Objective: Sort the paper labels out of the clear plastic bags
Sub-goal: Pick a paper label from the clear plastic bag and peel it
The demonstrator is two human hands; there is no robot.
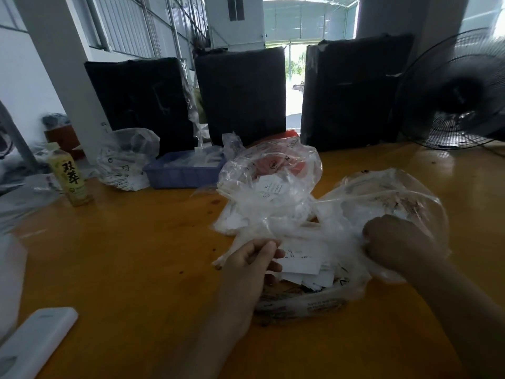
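A heap of crumpled clear plastic bags [269, 184] lies on the orange table in front of me. White paper labels [302, 258] spill out in a loose stack near the table's front. My left hand [252, 259] pinches the edge of a clear bag just left of the labels. Inside another clear bag [388, 192] on the right, my right hand [393, 242] is curled into a fist and grips the plastic. More labels show through the bags.
A blue tray [183, 173] and another filled plastic bag [125, 160] sit at the back left, beside a yellow drink bottle [71, 176]. Three black wrapped bundles [240, 97] stand along the far edge. A black fan [459, 94] is at the right; a white device [35, 340] lies front left.
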